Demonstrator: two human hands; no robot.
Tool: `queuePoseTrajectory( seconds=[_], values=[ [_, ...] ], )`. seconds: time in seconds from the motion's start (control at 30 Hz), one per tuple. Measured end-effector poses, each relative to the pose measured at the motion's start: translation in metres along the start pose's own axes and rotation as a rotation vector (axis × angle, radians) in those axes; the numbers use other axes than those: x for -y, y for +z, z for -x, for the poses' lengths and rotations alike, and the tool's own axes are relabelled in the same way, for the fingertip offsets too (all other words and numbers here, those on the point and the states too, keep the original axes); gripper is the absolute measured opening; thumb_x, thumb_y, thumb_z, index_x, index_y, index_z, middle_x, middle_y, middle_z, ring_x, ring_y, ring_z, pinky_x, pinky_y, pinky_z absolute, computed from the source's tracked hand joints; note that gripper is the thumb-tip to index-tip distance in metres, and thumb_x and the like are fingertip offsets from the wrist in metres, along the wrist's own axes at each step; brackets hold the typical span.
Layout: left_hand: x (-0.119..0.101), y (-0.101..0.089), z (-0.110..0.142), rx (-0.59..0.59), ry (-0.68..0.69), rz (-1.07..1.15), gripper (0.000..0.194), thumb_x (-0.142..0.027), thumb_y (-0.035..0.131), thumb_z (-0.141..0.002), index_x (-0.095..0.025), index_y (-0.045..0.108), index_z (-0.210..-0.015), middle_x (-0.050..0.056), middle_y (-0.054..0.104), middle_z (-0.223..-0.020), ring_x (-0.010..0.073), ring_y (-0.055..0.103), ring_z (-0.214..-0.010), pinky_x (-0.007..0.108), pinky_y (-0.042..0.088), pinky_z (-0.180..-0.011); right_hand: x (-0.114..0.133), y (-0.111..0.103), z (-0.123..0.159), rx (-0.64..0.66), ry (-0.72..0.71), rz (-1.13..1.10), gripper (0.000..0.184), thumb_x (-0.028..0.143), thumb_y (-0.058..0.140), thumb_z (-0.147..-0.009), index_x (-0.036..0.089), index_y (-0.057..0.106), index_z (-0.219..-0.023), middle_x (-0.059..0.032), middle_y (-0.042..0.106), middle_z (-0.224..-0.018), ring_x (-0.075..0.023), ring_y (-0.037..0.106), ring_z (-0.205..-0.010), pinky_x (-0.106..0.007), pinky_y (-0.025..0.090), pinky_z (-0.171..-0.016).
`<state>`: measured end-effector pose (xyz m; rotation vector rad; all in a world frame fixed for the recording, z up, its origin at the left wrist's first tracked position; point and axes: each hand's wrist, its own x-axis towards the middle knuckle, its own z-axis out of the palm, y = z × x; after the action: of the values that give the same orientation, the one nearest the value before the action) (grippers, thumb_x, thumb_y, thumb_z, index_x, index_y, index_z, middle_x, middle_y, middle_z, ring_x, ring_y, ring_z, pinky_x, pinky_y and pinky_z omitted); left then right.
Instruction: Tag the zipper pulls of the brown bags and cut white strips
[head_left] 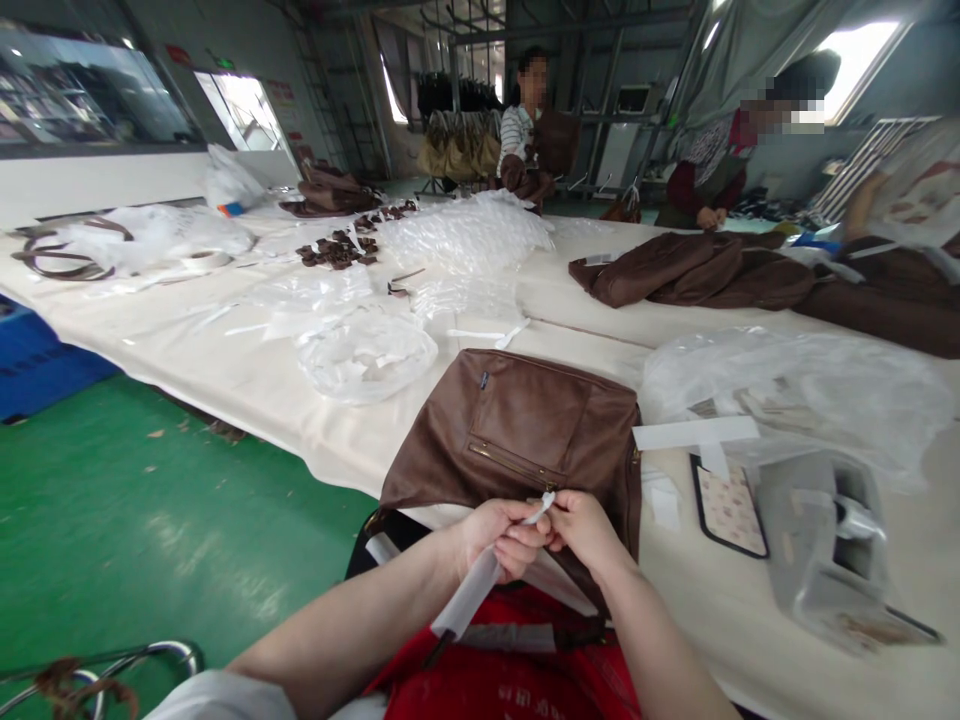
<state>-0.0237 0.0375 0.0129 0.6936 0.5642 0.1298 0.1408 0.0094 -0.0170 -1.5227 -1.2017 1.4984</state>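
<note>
Two grips, our left hand (501,537) and right hand (585,528), are clamped on a white strip (472,592); beneath and past them the brown bag (517,415) lies on the tabletop (315,430); farther off we see crumpled plastic (472,235); beyond it, a person (516,132).

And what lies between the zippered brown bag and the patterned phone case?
In the head view, white slips lie between the zippered brown bag and the phone case, with a white strip across the gap's far end.
</note>
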Motion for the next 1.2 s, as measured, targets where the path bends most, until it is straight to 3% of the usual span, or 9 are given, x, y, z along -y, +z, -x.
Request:
queuePoseTrajectory(
  seconds=[0.23, 0.4, 0.5, 0.6, 0.8, 0.87, 0.97, 1.07, 1.2],
  values=[
    [0.009, 0.008, -0.005, -0.386, 0.22, -0.44, 0.032, -0.042, 0.034, -0.089, -0.018, 0.049, -0.074, -0.009, 0.023, -0.049, 0.0086, 0.014, -0.039, 0.021, 0.017, -0.039, 0.001, 0.002, 0.001, -0.067, 0.012, 0.043, 0.027, 0.038, 0.06, -0.081, 0.016, 0.064, -0.067, 0.0008, 0.061, -0.05, -0.0108, 0.059, -0.043, -0.018, 0.044, -0.039],
    [0.015, 0.011, -0.001, -0.65, 0.401, -0.851, 0.02, -0.032, 0.045, -0.09, -0.019, 0.057, -0.081, 0.003, 0.054, -0.076, 0.0189, 0.052, -0.077, 0.029, 0.042, -0.075, 0.0, -0.004, 0.015, -0.119, 0.004, 0.042, 0.025, 0.041, 0.062, -0.081, 0.016, 0.066, -0.077, -0.0006, 0.065, -0.063, -0.0108, 0.062, -0.047, -0.018, 0.047, -0.04],
    [0.019, 0.014, 0.003, -0.715, 0.386, -1.078, 0.01, -0.024, 0.05, -0.087, -0.018, 0.057, -0.087, 0.009, 0.057, -0.087, 0.027, 0.054, -0.093, 0.039, 0.04, -0.091, 0.005, -0.005, 0.022, -0.182, 0.019, 0.043, 0.038, 0.051, 0.053, -0.086, 0.017, 0.065, -0.075, -0.0005, 0.062, -0.059, -0.0111, 0.06, -0.044, -0.018, 0.044, -0.036],
    [0.023, 0.019, 0.002, -0.725, 0.353, -1.226, 0.016, -0.015, 0.047, -0.085, -0.015, 0.057, -0.098, 0.014, 0.057, -0.097, 0.0308, 0.054, -0.097, 0.045, 0.039, -0.092, 0.013, -0.002, 0.026, -0.205, 0.057, 0.052, 0.05, 0.061, 0.049, -0.085, 0.017, 0.064, -0.069, -0.0016, 0.061, -0.055, -0.0121, 0.058, -0.04, -0.019, 0.042, -0.033],
    [0.029, 0.018, 0.0, -0.729, 0.349, -1.567, 0.026, -0.012, 0.039, -0.088, -0.015, 0.053, -0.11, 0.015, 0.058, -0.101, 0.0292, 0.058, -0.092, 0.041, 0.044, -0.083, 0.013, 0.007, 0.026, -0.134, 0.007, -0.019, 0.034, 0.052, 0.064, -0.076, 0.018, 0.062, -0.069, 0.0024, 0.059, -0.054, -0.0099, 0.053, -0.039, -0.019, 0.038, -0.035],
    [0.03, 0.014, 0.002, -0.775, 0.401, -1.43, 0.02, -0.017, 0.04, -0.09, -0.017, 0.052, -0.106, 0.011, 0.059, -0.096, 0.0269, 0.058, -0.088, 0.038, 0.042, -0.082, 0.008, 0.009, 0.027, -0.116, -0.002, -0.058, 0.033, 0.051, 0.063, -0.076, 0.019, 0.061, -0.071, 0.0032, 0.058, -0.056, -0.0093, 0.053, -0.042, -0.019, 0.038, -0.038],
    [0.028, 0.01, 0.003, -0.775, 0.457, -0.912, 0.007, -0.025, 0.048, -0.089, -0.021, 0.053, -0.09, 0.004, 0.055, -0.083, 0.0213, 0.054, -0.082, 0.031, 0.039, -0.081, 0.004, 0.012, 0.028, -0.112, -0.005, -0.142, 0.033, 0.051, 0.064, -0.074, 0.018, 0.06, -0.071, 0.0042, 0.057, -0.056, -0.0085, 0.051, -0.043, -0.019, 0.037, -0.04],
    [0.023, 0.011, 0.003, -0.643, 0.41, -0.509, 0.018, -0.034, 0.055, -0.085, -0.02, 0.049, -0.075, -0.001, 0.047, -0.071, 0.0141, 0.044, -0.066, 0.025, 0.037, -0.065, 0.002, 0.014, 0.028, -0.114, -0.001, -0.197, 0.033, 0.051, 0.066, -0.072, 0.018, 0.061, -0.072, 0.0051, 0.055, -0.054, -0.008, 0.049, -0.043, -0.019, 0.034, -0.039],
    [0.014, 0.012, 0.004, -0.44, 0.261, -0.256, 0.027, -0.045, 0.055, -0.08, -0.019, 0.046, -0.077, -0.01, 0.026, -0.055, 0.0069, 0.015, -0.044, 0.021, 0.014, -0.043, 0.004, 0.014, 0.027, -0.096, -0.002, -0.2, 0.037, 0.054, 0.064, -0.073, 0.018, 0.062, -0.074, 0.0057, 0.053, -0.055, -0.0074, 0.047, -0.042, -0.018, 0.033, -0.039]
  ],
)
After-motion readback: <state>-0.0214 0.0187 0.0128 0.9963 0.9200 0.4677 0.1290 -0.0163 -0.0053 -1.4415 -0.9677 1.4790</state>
